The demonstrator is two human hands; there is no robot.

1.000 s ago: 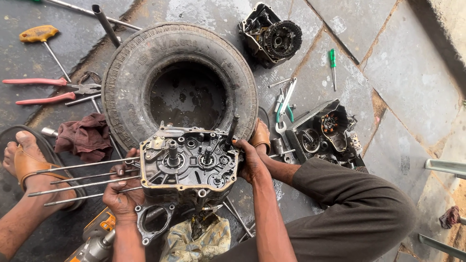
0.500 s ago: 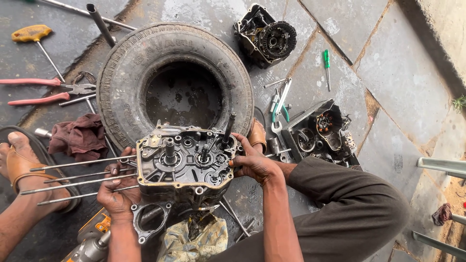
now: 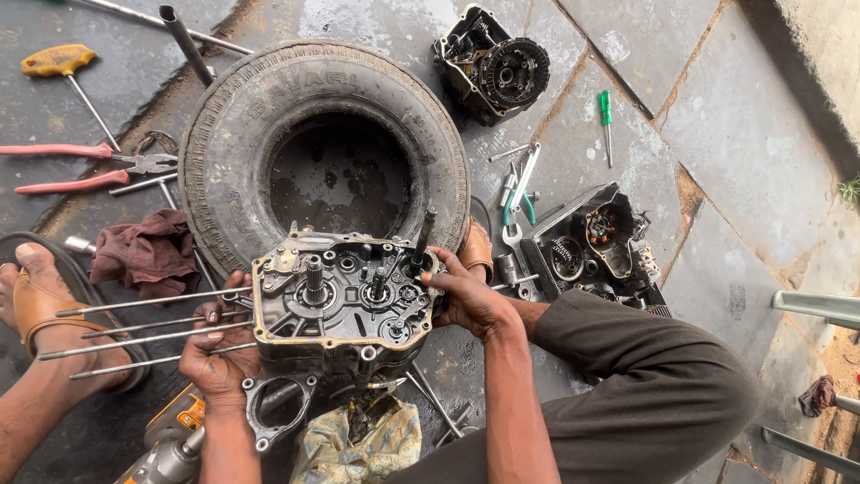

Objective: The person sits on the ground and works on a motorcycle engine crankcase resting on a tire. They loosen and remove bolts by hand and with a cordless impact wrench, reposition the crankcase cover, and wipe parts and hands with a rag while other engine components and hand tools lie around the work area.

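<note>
The engine case (image 3: 345, 305) lies between both hands, left hand (image 3: 218, 358) and right hand (image 3: 468, 296) gripping its opposite sides.

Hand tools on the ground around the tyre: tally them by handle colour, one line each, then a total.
Red-handled pliers: 1
Yellow T-handle wrench: 1
Green-handled screwdriver: 1
Green-handled pliers: 1
Total: 4

Both hands, left hand and right hand, grip the engine case on the tyre, not a tool.
</note>
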